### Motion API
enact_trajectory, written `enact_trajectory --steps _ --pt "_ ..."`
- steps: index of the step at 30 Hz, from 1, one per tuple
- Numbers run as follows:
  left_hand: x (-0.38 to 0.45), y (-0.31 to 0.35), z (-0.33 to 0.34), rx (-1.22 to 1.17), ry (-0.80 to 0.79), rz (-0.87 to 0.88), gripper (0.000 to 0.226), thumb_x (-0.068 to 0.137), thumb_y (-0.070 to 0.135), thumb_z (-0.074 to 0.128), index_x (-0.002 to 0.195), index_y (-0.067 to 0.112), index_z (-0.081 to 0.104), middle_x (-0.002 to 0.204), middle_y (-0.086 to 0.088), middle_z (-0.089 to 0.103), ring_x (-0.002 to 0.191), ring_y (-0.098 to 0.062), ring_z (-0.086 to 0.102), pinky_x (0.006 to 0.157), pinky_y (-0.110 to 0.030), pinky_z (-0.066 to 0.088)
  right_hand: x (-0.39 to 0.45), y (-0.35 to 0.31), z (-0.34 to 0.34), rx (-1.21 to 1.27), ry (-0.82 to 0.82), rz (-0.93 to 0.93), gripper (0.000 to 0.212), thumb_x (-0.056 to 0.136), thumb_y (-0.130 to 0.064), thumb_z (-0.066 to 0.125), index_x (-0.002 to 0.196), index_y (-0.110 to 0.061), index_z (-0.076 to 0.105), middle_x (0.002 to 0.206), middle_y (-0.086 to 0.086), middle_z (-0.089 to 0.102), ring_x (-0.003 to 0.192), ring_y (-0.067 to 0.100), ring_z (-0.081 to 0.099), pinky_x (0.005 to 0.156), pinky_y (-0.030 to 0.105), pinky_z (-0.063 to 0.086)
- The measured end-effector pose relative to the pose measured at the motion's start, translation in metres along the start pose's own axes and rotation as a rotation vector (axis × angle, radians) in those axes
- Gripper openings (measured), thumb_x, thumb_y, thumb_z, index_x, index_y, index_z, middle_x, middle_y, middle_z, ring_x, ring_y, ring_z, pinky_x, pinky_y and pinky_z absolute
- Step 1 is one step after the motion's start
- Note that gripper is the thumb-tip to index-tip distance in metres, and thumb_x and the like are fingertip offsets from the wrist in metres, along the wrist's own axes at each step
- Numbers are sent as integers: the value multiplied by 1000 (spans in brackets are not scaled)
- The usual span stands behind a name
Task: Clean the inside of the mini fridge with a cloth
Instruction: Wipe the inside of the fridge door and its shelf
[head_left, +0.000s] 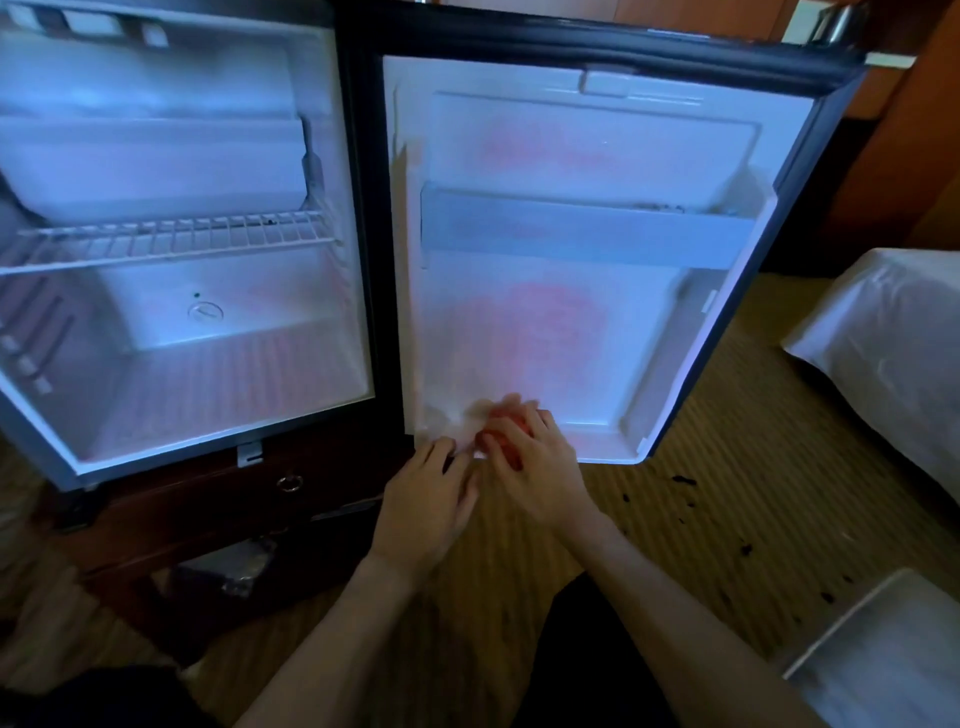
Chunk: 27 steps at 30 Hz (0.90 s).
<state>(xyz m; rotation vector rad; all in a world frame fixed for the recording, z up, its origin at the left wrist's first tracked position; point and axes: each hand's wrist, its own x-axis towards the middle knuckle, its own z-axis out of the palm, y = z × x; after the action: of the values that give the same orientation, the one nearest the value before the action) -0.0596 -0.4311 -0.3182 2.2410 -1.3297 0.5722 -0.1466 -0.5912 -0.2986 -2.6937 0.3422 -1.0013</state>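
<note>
Where the two bare forearms reach forward over the striped tan carpet (649, 519), both hands meet at the bottom edge of the open door of the black-framed, white-lined mini fridge (363, 208). The left hand (426, 499) lies with fingers fairly straight and touches the near lower corner of the door liner. The right hand (535, 467) sits just beside it, slightly farther in, fingers curled over a small pale cloth (467, 423) that shows as a blurred white patch bunched under and ahead of the fingertips; the blur leaves me unable to tell how much of the cloth the left hand shares.

So the cloth lies straight ahead of the hands, pressed against the low ledge of the white plastic door liner (571, 353), on the hinge side. The right hand is the nearer one to it and looks to be the working hand. The ledge runs left to right across the view, so a wipe would likely travel rightward along it, toward the door's free edge.

Beyond the hands, the door panel rises to a grey translucent door shelf rail (587, 234), which shows dark specks at its right end. Farther left, the fridge cavity stands open with a white wire rack (171, 239) across it. Dark crumbs (685, 480) lie on the carpet to the right.
</note>
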Motion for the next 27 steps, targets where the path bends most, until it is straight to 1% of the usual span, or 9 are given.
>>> enact_trajectory --steps 2,6,10,14,18,20,23,25,27 --pt "0 0 0 12 4 -3 32 100 36 49 123 20 64 116 3 60 113 -19 56 84 -30 55 -7 18 -13 -23 -24 -3 18 101 -41 55 110 -31 67 123 -13 54 108 13 50 82 21 42" --pt "2 4 2 20 16 -9 32 100 34 53 124 18 66 116 3 61 112 -17 56 84 -28 56 -18 46 -33 -79 50 177 20 99 -36 57 109 -25 70 109 -4 58 98 20 54 81 37 49" --pt "2 4 3 5 -7 -29 33 97 34 56 124 18 67 117 2 62 114 -20 59 78 -27 58 -8 34 -25 -94 103 347 16 94 -30 64 103 -19 73 102 -2 61 95 22 55 80 40 50" --pt "3 6 2 -1 -20 -20 32 97 34 56 124 19 65 117 2 61 114 -20 58 76 -28 57 4 0 1 -51 100 226 16 93 -27 62 103 -18 72 104 -1 62 93 22 54 82 37 49" --pt "2 3 -1 -37 -13 0 36 97 38 46 122 19 62 115 4 59 107 -15 57 74 -26 57 9 -27 21 53 82 155 20 96 -34 55 104 -22 69 114 -7 61 101 16 52 86 34 48" --pt "3 3 0 -29 -20 -12 33 97 39 47 120 20 62 113 5 58 106 -15 58 71 -25 56 7 -20 16 77 60 99 19 98 -37 56 104 -24 69 118 -10 59 103 15 51 86 33 49" --pt "4 5 2 -6 -35 -24 28 94 34 58 118 22 64 112 5 56 109 -19 59 67 -27 56 1 0 0 66 -30 12 20 100 -42 54 108 -30 67 123 -11 57 107 19 52 87 33 50" --pt "5 6 0 -12 -35 -49 30 91 32 64 119 21 65 112 4 56 110 -22 59 65 -30 57 -2 10 -8 31 -52 31 20 100 -45 53 108 -33 67 122 -13 56 107 18 51 83 32 50" --pt "6 7 0 -11 -26 -53 29 94 31 62 120 19 66 113 4 57 110 -22 60 67 -30 59 -7 19 -15 6 -35 76 21 99 -46 53 108 -34 67 119 -13 56 105 16 51 81 32 51"
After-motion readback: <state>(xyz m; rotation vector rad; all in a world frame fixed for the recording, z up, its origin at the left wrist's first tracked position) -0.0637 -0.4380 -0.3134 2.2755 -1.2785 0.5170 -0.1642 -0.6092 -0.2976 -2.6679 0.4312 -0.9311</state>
